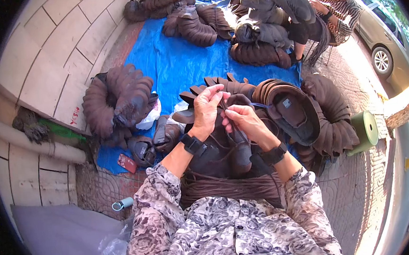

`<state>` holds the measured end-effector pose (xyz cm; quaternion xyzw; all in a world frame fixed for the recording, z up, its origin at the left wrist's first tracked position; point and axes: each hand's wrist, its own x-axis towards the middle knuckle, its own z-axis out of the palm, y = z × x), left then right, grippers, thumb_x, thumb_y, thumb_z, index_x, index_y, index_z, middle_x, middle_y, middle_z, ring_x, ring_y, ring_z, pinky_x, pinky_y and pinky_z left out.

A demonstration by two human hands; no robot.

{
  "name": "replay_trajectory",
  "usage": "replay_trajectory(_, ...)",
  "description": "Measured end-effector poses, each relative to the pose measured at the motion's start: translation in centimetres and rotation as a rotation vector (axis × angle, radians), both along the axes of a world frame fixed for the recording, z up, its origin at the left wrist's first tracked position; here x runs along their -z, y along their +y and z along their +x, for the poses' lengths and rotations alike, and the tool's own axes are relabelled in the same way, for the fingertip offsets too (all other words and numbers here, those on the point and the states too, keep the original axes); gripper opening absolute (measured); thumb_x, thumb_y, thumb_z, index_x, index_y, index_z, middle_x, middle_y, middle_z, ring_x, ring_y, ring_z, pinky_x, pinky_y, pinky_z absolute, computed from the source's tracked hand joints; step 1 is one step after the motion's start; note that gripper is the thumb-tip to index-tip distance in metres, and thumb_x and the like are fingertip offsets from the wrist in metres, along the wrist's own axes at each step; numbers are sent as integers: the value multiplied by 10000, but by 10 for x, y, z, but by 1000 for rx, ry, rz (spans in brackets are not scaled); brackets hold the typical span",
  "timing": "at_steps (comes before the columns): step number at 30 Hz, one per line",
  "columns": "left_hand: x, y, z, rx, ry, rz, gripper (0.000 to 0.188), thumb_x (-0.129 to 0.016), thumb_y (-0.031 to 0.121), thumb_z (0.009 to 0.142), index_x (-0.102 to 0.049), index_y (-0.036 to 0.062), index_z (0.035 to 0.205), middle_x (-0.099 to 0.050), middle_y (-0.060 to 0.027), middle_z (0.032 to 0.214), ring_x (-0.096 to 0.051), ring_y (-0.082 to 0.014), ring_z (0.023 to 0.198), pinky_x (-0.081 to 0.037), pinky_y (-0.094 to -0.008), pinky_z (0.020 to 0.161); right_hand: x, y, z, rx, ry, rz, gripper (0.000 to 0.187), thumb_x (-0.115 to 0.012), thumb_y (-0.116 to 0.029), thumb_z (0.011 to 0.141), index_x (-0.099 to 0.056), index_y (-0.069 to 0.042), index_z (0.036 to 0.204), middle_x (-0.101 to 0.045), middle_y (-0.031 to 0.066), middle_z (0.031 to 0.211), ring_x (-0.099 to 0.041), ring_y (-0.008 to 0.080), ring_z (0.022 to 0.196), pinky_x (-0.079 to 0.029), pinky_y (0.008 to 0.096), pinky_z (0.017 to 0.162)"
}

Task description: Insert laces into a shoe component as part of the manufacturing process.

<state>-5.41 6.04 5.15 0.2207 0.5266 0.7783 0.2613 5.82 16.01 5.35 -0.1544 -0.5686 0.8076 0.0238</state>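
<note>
My left hand point(207, 112) and my right hand point(248, 124) are close together in front of me, both closed in a pinch. Between their fingers runs a thin dark brown shoelace point(224, 108). Right below my hands a dark brown shoe upper point(241, 159) rests on my lap, partly hidden by my fingers and wrists. Across my lap lies a thick bundle of brown laces point(228, 190). Close to the right wrist, a row of nested shoe uppers point(294, 109) curves away, its nearest opening showing a pale label inside.
Coiled stacks of uppers point(117, 101) lie on a blue tarp point(176, 58). Loose uppers point(142, 151), a red phone point(127, 163) and a bluish cylinder point(122, 204) are at left. A green roll point(365, 130) stands right. Another person point(341, 11) sits near a parked car point(383, 44).
</note>
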Motion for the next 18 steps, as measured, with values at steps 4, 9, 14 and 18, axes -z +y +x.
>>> replay_trajectory(4,-32,-16,36,-317,829,-372,274,-561,42,816,-546,-23,1081,-605,-187,985,-590,-302,925,-454,-372,833,13,22,5,14,-20,-296,196,-485,-219,949,-582,-52,919,-622,26,756,-600,110,621,-507,242,581)
replay_trajectory(9,10,-67,130,435,1386,-409,275,-552,65,724,-544,-30,982,-526,-197,1085,-516,-304,1053,-433,-395,871,1,27,-3,-62,-91,-271,156,-504,-191,936,-566,-56,889,-556,-12,665,-530,81,547,-484,235,543)
replay_trajectory(14,41,-56,132,434,1680,-530,322,-548,117,725,-532,-32,1010,-511,-210,1117,-496,-345,1092,-427,-377,905,-115,33,27,-118,117,611,250,-506,-266,921,-616,-55,843,-517,-32,663,-493,43,598,-413,202,527)
replay_trajectory(18,46,-60,124,535,1620,-546,336,-550,105,715,-526,-39,1017,-499,-229,1127,-478,-360,1122,-424,-383,927,-219,113,75,315,553,773,228,-480,-234,904,-589,-34,924,-566,60,806,-574,151,699,-477,258,649)
